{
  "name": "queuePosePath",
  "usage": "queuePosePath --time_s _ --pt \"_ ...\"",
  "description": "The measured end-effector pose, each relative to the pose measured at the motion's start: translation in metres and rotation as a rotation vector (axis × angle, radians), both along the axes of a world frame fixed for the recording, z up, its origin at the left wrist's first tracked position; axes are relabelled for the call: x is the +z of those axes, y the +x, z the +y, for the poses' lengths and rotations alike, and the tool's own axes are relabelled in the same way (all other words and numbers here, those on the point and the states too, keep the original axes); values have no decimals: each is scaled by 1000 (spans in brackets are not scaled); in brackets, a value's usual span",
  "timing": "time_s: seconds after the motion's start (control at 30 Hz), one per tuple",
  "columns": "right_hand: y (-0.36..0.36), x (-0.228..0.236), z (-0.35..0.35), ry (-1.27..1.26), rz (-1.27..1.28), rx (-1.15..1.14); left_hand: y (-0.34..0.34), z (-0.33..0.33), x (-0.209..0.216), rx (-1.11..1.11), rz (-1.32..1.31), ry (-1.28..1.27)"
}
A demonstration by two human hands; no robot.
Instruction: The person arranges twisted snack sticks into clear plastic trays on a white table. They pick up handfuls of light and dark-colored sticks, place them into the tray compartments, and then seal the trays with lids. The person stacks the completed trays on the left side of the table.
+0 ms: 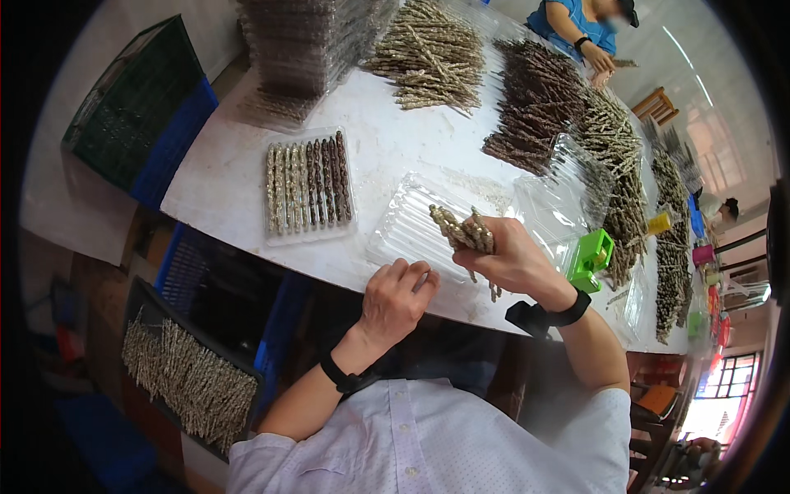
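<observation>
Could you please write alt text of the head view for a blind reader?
A person's right hand grips a bunch of pale twisted sticks over a clear ridged tray, the left hand nearby. Farther left, a second tray holds pale and dark sticks side by side; larger heaps lie across the white table.

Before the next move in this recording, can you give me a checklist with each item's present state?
1. Right hand gripping the twisted sticks: ok.
2. Number of sticks held: cannot tell, they overlap.
3. Left hand free of sticks: ok, none visible.
4. Left hand touching the clear tray: cannot tell.
5. Clear tray loaded: not ok, its visible grooves are bare.
6. Filled tray on the table: ok.
</observation>
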State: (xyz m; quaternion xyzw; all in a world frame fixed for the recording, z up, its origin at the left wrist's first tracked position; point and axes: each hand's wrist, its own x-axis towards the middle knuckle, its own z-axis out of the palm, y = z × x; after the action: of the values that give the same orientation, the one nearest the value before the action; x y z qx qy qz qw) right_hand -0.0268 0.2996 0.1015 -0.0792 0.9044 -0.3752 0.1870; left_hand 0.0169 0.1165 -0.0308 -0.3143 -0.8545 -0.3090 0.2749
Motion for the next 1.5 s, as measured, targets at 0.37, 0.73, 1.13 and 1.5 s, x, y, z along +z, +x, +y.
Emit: queuePosePath --time_s 0.37,0.73,1.13,1.5 --pt "-6 -43 -12 97 121 183 1 2 -6 17 10 106" --pt "-16 -62 -10 304 250 285 -2 2 -1 73 18 81" --pt "-19 11 -2 -2 -130 60 -8 -7 3 3 -61 95" --pt "-16 -8 -20 222 69 144 -9 -11 5 -2 -56 85"
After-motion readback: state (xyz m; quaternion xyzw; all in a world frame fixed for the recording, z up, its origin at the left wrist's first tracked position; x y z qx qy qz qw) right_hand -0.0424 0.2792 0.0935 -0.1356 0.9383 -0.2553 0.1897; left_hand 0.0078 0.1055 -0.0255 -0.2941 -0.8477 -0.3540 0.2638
